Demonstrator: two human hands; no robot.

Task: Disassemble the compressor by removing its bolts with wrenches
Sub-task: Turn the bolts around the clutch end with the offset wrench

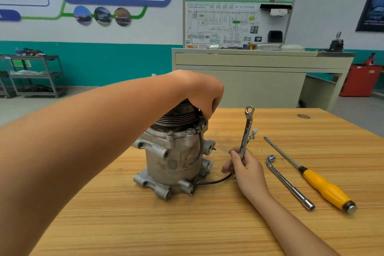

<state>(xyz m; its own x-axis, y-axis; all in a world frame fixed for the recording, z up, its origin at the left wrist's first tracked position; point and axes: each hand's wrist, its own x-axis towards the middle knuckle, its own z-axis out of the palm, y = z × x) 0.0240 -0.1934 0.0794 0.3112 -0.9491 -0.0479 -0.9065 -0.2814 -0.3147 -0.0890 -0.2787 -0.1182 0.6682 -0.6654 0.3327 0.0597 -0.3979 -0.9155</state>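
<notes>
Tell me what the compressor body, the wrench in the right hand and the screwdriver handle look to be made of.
The compressor body looks like cast aluminium: dull grey, grimy, with rough cast lugs. The wrench is probably chromed steel, given its bright mirror-like shine. The screwdriver handle seems to be yellow plastic, smooth, with a shiny metal end cap.

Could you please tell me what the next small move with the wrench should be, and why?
Probably lower the ring end of the wrench onto a bolt on the upper flange of the compressor. The right hand grips the wrench upright, clear of the compressor, the left hand holds the pulley, and the bolts look seated.
</notes>
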